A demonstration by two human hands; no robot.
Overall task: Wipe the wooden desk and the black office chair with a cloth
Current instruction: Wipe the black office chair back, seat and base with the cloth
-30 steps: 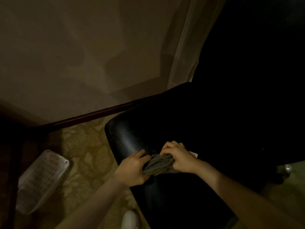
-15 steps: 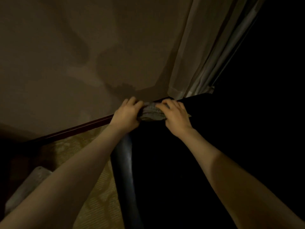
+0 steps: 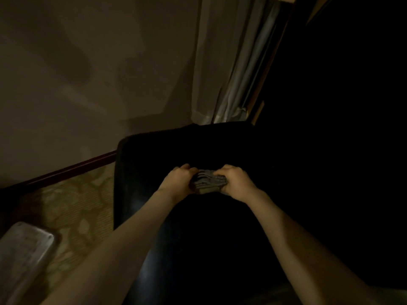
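Observation:
The black office chair [image 3: 154, 155] fills the middle and right of the dim head view, its glossy back facing me. A bunched grey cloth [image 3: 208, 181] lies against the chair's black surface. My left hand [image 3: 178, 179] grips the cloth's left end and my right hand [image 3: 236, 181] grips its right end, fingers curled over it. Both forearms reach up from the bottom of the frame. The wooden desk is not in view.
A beige wall [image 3: 88, 84] with a dark skirting board [image 3: 66, 170] runs behind the chair. A pale curtain [image 3: 220, 73] hangs at the back. Patterned carpet [image 3: 72, 205] lies on the left, with a clear plastic lid or tray [image 3: 22, 252] at the bottom left.
Both hands have pulled the cloth back down the chair from its top edge toward me. One second ago they held it low on the chair, then pushed it up.

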